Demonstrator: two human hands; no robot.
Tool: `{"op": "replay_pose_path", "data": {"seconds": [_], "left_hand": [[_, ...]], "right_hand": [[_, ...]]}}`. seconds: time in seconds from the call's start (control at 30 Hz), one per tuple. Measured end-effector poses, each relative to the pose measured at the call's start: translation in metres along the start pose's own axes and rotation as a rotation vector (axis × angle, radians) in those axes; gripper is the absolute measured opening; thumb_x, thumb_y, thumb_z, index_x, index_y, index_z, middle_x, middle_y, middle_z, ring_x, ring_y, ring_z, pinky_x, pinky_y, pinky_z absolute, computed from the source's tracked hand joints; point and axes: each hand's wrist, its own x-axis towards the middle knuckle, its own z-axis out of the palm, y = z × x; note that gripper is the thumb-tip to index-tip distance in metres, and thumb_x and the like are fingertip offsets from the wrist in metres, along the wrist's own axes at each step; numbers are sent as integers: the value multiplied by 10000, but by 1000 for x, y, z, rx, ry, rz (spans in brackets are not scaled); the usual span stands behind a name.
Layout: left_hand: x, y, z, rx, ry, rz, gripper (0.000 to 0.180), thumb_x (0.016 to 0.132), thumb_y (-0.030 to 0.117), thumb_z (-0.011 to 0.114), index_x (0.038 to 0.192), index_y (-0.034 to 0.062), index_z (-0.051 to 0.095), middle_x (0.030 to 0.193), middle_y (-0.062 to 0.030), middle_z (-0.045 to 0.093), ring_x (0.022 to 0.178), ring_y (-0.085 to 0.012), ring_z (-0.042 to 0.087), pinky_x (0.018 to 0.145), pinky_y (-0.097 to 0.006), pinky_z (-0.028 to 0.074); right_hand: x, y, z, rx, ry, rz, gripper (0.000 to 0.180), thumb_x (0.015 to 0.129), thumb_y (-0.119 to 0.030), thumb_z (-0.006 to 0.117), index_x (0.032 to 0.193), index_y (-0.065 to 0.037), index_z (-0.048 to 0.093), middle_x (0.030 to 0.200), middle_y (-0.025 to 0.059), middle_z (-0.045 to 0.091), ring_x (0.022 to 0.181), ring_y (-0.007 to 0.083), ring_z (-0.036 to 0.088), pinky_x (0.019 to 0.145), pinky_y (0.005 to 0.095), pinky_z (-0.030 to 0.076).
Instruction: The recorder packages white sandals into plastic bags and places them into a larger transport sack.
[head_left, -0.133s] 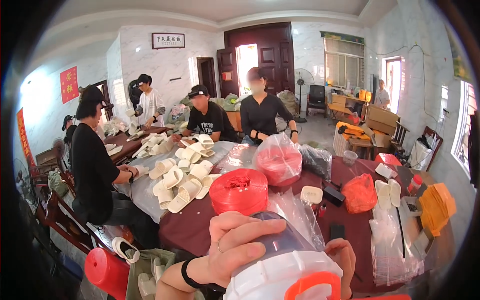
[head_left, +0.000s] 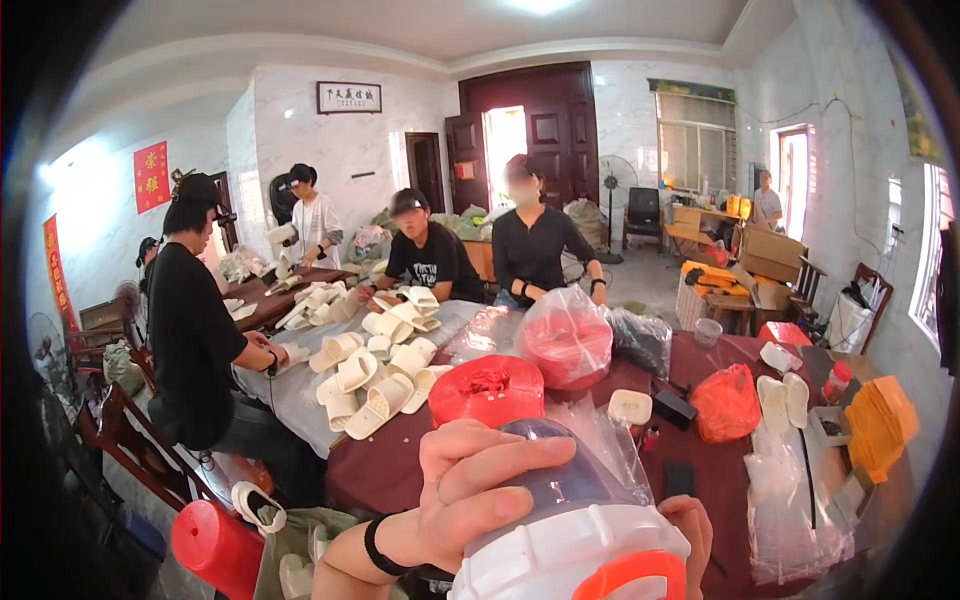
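Observation:
Close in front of me, a large drink bottle (head_left: 585,485) is tilted, its white lid and orange loop handle toward me. The body is see-through and bluish-grey. My left hand (head_left: 480,485), with a ring and a black wristband, is closed round the body, fingers across its upper side. At the lid's right side, my right hand (head_left: 690,530) is curled against the bottle, partly hidden behind it. Just beyond the bottle sits a roll of red plastic twine (head_left: 485,390), with clear plastic bags (head_left: 600,430) to its right.
Cream slippers (head_left: 380,385) lie heaped on the dark red table (head_left: 385,465) at left. A bagged red roll (head_left: 565,345), an orange-red bag (head_left: 725,402), a black box (head_left: 673,409) and yellow packaging (head_left: 880,425) are further right. Several people work round the tables. A red stool (head_left: 215,545) stands lower left.
The room and table sit slightly lower in the picture, as my view has tipped up a little. Both hands keep the same hold on the drink bottle.

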Motion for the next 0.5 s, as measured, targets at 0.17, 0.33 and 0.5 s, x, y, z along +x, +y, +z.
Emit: {"op": "replay_pose_path", "data": {"seconds": [0.17, 0.33, 0.5], "left_hand": [[18, -2, -4, 33, 1, 90, 538, 811, 303, 714, 1256, 146, 455, 1208, -190, 641, 945, -239, 533, 808, -345, 423], [34, -2, -9, 44, 17, 141, 544, 812, 306, 714, 1273, 187, 450, 1243, -168, 627, 970, -234, 520, 781, -344, 426], [47, 2, -15, 139, 24, 212, 533, 811, 305, 712, 1262, 189, 451, 1246, -157, 628, 976, -237, 510, 773, -347, 427]], "right_hand": [[-5, -7, -3, 0, 13, -30, 341, 1014, -330, 458, 1011, -25, 611, 913, 21, 584, 797, 119, 519, 758, 251, 411], [-10, 10, -13, 71, -32, -4, 313, 1020, -297, 469, 1018, -15, 605, 908, 17, 577, 802, 113, 504, 747, 253, 401], [-10, 17, -17, 106, -63, 15, 323, 1041, -283, 443, 1007, -1, 596, 911, 26, 571, 847, 125, 497, 794, 270, 391]]}}
